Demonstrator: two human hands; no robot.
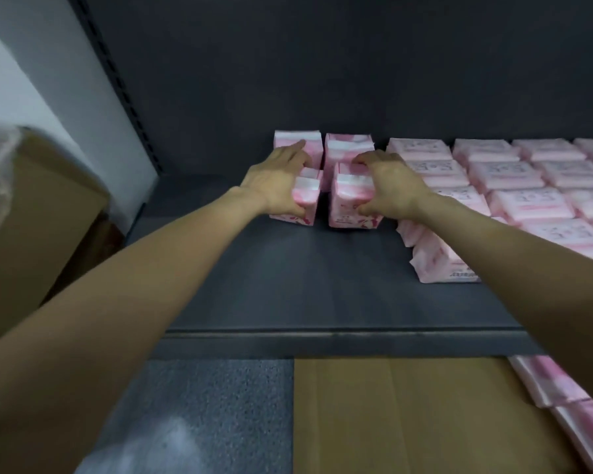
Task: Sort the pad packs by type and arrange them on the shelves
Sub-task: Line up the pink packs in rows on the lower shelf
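**Operator:** State the current step.

**Supervisor:** Placement of upright packs on the shelf. The left hand grips the front left pack: thumb curled round its near face, fingers extended along its left side toward the rear left pack. The right hand grips the front right pack, thumb on the near face, fingers curled over the top rear edge. Both packs stand on the shelf surface.

**Operator:** Location of the remaining stock?

**Supervisor:** The rear right pack stands just beside the rear left one, against the back panel. Together the four form a two-by-two block left of centre. The flat packs, a different type, lie in rows across the right portion of the shelf, just beside the block. Further pink packs lie below the shelf edge at lower right, next to a cardboard sheet. A cardboard box stands at the left.

**Operator:** Requirement for the next move?

**Supervisor:** Judged from the layout: push both front packs back until they touch the rear pair, close the gap between the two columns, then release. Keep the packs vertical; soft wrappers likely tip if released off-square. Keep the upright type separate from the flat rows.
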